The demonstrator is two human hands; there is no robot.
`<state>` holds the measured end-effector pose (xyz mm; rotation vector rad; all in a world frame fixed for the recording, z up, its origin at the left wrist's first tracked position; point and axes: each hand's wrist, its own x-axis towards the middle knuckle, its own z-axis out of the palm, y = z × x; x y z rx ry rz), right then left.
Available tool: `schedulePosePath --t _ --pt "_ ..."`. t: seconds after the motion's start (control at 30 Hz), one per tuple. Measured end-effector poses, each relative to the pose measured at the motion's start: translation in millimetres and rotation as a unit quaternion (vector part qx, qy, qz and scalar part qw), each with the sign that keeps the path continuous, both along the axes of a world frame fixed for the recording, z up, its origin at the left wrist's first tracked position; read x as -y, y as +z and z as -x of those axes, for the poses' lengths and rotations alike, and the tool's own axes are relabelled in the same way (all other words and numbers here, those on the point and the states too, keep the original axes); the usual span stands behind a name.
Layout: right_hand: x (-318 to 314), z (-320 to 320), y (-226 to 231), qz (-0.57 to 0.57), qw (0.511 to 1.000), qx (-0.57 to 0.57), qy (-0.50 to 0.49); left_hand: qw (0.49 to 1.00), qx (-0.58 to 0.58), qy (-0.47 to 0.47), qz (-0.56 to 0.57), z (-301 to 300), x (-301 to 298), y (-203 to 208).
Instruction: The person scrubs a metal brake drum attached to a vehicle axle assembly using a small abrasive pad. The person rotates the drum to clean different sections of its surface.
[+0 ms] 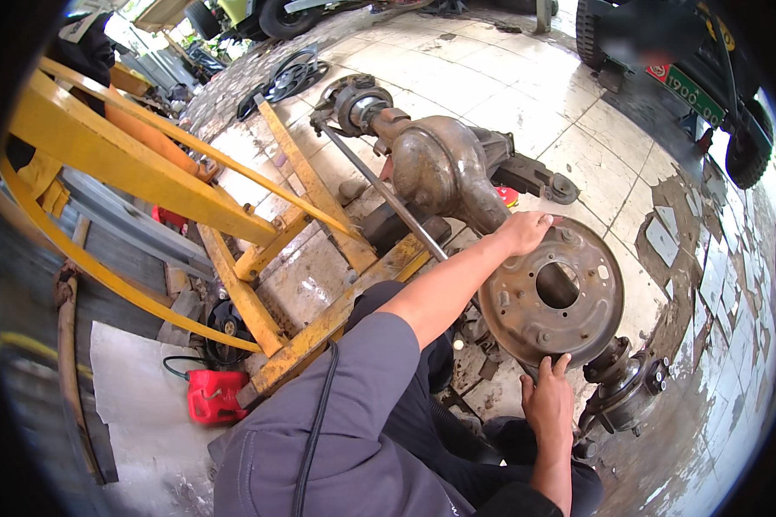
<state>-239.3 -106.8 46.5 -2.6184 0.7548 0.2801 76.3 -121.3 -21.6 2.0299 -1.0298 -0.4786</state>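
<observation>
A rusty rear axle housing (444,168) lies across the tiled floor, with a round brake backing plate (578,323) on its near end. My left hand (526,233) reaches out from a grey sleeve and grips the plate's top rim. Below it, my right hand (547,401) holds the bottom rim with the thumb up against the plate's face. The plate's centre hole is open. A greasy hub and shaft piece (629,388) lies on the floor just right of my right hand.
A yellow steel frame (233,215) stands at the left, one leg close to the axle. A thin long rod (388,198) runs along the housing. A small red container (211,396) sits by the frame's foot. A parked vehicle (707,77) is at the top right.
</observation>
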Motion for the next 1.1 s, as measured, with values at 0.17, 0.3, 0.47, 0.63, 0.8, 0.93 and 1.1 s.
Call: schedulePosePath --t 0.17,0.3,0.47,0.63,0.8,0.93,1.1 --pt "3 0 2 0.002 1.000 0.000 0.000 0.999 -0.013 0.032 0.014 11 -19 14" --pt "-6 -5 0 0.004 1.000 -0.004 0.012 0.998 -0.003 0.042 0.042 -1 -10 -6" --pt "0 -2 0 0.012 1.000 -0.003 -0.004 0.990 -0.027 0.074 0.114 19 -7 -2" --pt "-2 -3 2 0.008 1.000 0.008 -0.010 0.994 -0.027 0.101 0.019 20 -20 8" --pt "-9 -5 -9 0.015 0.999 0.042 -0.001 0.994 -0.049 0.065 0.075 2 -17 -8" --pt "0 1 -3 0.024 0.999 0.038 -0.029 0.994 -0.015 0.064 0.082 22 -10 -5" --pt "-4 -7 -9 0.014 1.000 0.007 -0.013 0.995 -0.053 0.069 0.054 -5 -27 -31"
